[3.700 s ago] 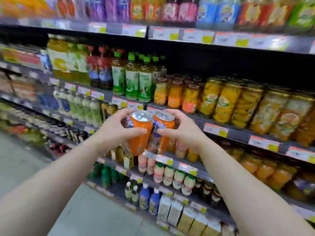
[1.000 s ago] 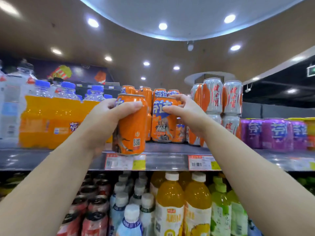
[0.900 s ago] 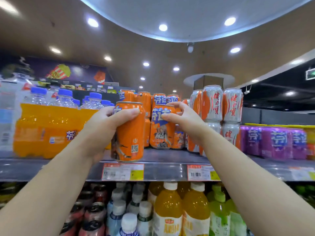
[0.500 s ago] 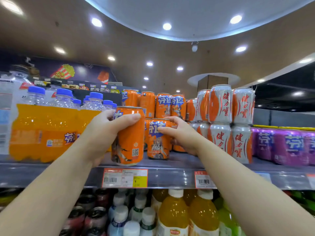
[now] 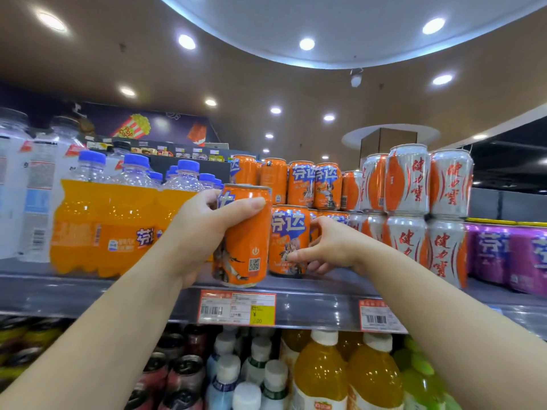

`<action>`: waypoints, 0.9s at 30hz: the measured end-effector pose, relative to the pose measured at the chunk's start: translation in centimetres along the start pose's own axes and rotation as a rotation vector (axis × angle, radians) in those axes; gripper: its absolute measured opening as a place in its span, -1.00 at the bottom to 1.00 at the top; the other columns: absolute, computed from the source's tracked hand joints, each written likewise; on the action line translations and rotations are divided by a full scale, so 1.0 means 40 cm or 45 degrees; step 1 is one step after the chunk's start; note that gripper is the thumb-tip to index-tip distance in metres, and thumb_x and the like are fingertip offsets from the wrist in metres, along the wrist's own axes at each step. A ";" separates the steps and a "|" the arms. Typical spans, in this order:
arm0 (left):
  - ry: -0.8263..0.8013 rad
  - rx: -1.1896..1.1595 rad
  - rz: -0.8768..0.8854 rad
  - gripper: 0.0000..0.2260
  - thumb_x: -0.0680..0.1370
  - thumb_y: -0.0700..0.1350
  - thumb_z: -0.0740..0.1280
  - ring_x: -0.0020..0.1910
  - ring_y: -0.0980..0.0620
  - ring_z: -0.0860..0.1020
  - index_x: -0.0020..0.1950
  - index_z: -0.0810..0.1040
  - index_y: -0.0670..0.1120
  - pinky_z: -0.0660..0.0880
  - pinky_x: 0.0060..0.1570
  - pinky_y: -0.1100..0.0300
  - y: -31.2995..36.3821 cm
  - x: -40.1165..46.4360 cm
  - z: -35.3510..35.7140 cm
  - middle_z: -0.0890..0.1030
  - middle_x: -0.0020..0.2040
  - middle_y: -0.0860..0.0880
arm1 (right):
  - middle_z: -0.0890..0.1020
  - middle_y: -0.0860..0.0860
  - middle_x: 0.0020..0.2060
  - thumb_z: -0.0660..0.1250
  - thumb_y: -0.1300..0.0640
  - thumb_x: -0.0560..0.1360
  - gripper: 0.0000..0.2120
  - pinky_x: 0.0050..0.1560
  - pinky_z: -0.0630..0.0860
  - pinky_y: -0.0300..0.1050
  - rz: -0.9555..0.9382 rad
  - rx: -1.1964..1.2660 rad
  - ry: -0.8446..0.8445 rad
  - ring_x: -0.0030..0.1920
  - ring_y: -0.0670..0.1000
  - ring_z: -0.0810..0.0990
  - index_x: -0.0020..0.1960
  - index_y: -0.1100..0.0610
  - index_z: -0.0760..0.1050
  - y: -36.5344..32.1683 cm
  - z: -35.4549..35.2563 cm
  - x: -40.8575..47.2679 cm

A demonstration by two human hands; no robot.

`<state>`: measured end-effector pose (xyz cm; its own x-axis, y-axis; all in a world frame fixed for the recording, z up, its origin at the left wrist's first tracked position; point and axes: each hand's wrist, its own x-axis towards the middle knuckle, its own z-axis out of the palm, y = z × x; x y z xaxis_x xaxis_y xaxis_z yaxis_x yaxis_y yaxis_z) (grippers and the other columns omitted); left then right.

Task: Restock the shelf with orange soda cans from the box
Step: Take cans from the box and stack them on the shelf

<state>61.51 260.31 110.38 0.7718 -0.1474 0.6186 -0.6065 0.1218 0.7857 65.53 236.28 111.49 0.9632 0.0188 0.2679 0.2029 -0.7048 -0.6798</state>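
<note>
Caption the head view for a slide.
Left hand holds an orange can at the shelf edge; right hand steadies another can.

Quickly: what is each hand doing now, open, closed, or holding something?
Left hand: holding an orange soda can at the shelf edge.
Right hand: fingers curled on the second orange can, standing on the shelf.
</note>
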 end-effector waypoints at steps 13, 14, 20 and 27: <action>0.110 0.115 0.060 -0.60 0.19 0.18 0.46 -0.34 0.08 0.69 -0.13 0.62 -0.05 0.54 -0.47 0.28 0.032 -0.047 -0.065 0.72 -0.28 0.05 | 0.63 0.15 0.10 0.56 0.19 0.40 -0.35 -0.01 0.65 -0.02 0.058 0.145 -0.094 -0.10 0.06 0.66 0.40 0.17 0.34 -0.053 0.079 0.086; 0.126 0.125 0.067 -0.63 0.20 0.16 0.47 -0.37 0.10 0.68 -0.16 0.63 -0.06 0.52 -0.49 0.31 0.032 -0.054 -0.074 0.71 -0.30 0.05 | 0.65 0.12 0.02 0.55 0.21 0.40 -0.43 -0.02 0.64 -0.02 0.047 0.156 -0.092 -0.13 0.04 0.64 0.32 0.19 0.39 -0.055 0.085 0.092; 0.155 0.177 0.013 -0.63 0.17 0.15 0.48 -0.33 0.09 0.69 -0.17 0.67 -0.06 0.54 -0.47 0.30 0.024 -0.071 -0.104 0.73 -0.23 0.03 | 0.60 0.08 0.13 0.58 0.12 0.38 -0.50 0.05 0.65 0.06 0.038 0.046 -0.026 0.10 0.10 0.63 0.24 0.15 0.46 -0.071 0.112 0.114; 0.140 0.213 0.012 -0.59 0.18 0.16 0.48 -0.31 0.11 0.69 -0.10 0.66 -0.06 0.53 -0.47 0.34 0.022 -0.067 -0.095 0.73 -0.23 0.06 | 0.58 0.01 0.06 0.55 0.06 0.40 -0.58 0.04 0.65 0.00 -0.010 -0.011 -0.039 0.11 0.06 0.61 0.12 0.06 0.39 -0.098 0.137 0.122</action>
<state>59.66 264.56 109.39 0.7764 -0.0379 0.6291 -0.6302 -0.0436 0.7752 70.41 243.03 111.70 0.9666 0.0458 0.2520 0.2089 -0.7104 -0.6721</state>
